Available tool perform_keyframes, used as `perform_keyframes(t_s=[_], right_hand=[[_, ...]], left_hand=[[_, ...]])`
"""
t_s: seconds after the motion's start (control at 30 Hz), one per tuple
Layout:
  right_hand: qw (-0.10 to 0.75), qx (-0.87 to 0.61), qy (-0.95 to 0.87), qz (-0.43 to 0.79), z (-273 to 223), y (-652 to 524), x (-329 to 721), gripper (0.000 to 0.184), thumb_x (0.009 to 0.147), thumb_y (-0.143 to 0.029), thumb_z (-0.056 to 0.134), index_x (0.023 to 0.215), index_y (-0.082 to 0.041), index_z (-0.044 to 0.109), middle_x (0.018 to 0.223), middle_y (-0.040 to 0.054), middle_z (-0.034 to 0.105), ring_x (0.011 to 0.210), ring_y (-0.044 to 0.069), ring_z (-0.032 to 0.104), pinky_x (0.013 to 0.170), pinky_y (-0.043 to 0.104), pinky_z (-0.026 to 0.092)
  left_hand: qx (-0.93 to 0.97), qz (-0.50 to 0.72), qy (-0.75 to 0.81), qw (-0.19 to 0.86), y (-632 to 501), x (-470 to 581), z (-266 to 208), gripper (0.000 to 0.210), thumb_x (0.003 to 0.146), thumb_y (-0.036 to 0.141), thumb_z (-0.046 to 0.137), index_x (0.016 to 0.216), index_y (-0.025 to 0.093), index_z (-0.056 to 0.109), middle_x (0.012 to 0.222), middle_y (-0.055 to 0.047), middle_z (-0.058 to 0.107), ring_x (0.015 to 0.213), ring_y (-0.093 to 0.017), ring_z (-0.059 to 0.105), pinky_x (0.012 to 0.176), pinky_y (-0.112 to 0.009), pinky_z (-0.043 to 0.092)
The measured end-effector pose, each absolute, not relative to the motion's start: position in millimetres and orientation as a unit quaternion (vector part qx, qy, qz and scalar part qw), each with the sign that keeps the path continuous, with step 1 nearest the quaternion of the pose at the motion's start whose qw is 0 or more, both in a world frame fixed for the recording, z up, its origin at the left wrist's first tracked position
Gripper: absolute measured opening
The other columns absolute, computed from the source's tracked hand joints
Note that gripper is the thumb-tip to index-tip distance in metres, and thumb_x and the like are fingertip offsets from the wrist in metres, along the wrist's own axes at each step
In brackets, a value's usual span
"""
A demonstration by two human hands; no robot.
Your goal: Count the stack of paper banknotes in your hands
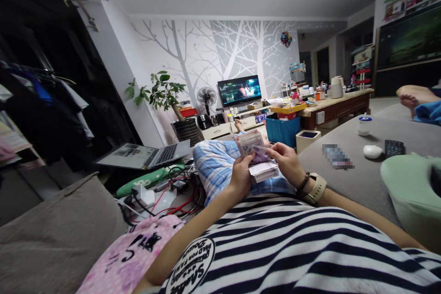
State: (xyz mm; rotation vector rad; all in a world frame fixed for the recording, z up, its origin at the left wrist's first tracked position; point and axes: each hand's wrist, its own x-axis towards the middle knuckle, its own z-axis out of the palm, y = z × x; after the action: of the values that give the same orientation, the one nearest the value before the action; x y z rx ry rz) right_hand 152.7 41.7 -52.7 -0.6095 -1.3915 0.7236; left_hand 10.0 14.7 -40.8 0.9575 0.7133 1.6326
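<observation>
Purple banknote stack between both hands: left hand beneath, right hand atop.

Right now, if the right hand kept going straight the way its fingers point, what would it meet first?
The right hand points leftward at the stack of banknotes held in the left hand. Its fingertips already touch the top note, so it would meet the notes first, then probably the left hand's fingers.

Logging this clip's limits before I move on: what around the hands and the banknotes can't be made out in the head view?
- Stack of purple-grey paper banknotes: how many there are; they overlap and the left hand covers their lower edge.
- White folded papers: any print is too small, and the right hand partly covers them.
- Flat object on the grey sofa: blurred out, unidentifiable.
- Bare feet at the right edge: the rest of that person is cut off.
</observation>
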Motion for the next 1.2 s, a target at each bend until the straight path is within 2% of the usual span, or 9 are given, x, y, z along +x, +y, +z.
perform_keyframes(t_s=[0.2, 0.4, 0.57, 0.93, 1.2], right_hand=[[0.683, -0.264, -0.611, 0.301, -52, 38, 153, 0.049, 0.076, -0.066, 0.072, 0.064, -0.022, 0.057, 0.059, -0.0021, 0.051, 0.058, 0.014, 0.042, 0.057, 0.030, 0.035], [0.677, -0.237, -0.621, 0.317, -51, 32, 152, 0.046, 0.078, -0.063, 0.073, 0.066, -0.021, 0.059, 0.060, -0.0020, 0.052, 0.057, 0.014, 0.043, 0.056, 0.030, 0.035], [0.669, -0.212, -0.631, 0.330, -51, 29, 151, 0.048, 0.078, -0.067, 0.073, 0.069, -0.022, 0.060, 0.060, -0.0019, 0.052, 0.058, 0.014, 0.044, 0.056, 0.030, 0.037], [0.667, -0.206, -0.633, 0.334, -49, 27, 152, 0.050, 0.076, -0.070, 0.073, 0.069, -0.022, 0.060, 0.062, -0.0010, 0.055, 0.059, 0.015, 0.046, 0.056, 0.030, 0.039], [0.665, -0.209, -0.637, 0.329, -45, 22, 154, 0.047, 0.080, -0.067, 0.070, 0.069, -0.022, 0.063, 0.061, 0.0002, 0.060, 0.058, 0.016, 0.049, 0.057, 0.030, 0.041]], left_hand=[[0.399, 0.674, 0.287, 0.552, 16, 12, -41, 0.022, 0.079, 0.030, 0.072, 0.088, 0.011, 0.075, 0.080, -0.009, 0.078, 0.066, -0.021, 0.071, 0.068, -0.032, 0.055], [0.367, 0.671, 0.281, 0.579, 16, 14, -35, 0.022, 0.089, 0.026, 0.057, 0.089, 0.010, 0.072, 0.080, -0.009, 0.077, 0.067, -0.020, 0.071, 0.071, -0.032, 0.057], [0.372, 0.662, 0.285, 0.585, 16, 14, -33, 0.019, 0.087, 0.026, 0.058, 0.086, 0.012, 0.071, 0.072, -0.006, 0.074, 0.060, -0.019, 0.067, 0.066, -0.032, 0.056], [0.384, 0.659, 0.284, 0.581, 17, 12, -35, 0.020, 0.083, 0.028, 0.061, 0.085, 0.012, 0.071, 0.075, -0.009, 0.075, 0.078, -0.027, 0.074, 0.078, -0.040, 0.060], [0.361, 0.669, 0.295, 0.579, 14, 14, -32, 0.021, 0.089, 0.025, 0.055, 0.086, 0.012, 0.071, 0.075, -0.008, 0.076, 0.064, -0.020, 0.069, 0.073, -0.034, 0.059]])
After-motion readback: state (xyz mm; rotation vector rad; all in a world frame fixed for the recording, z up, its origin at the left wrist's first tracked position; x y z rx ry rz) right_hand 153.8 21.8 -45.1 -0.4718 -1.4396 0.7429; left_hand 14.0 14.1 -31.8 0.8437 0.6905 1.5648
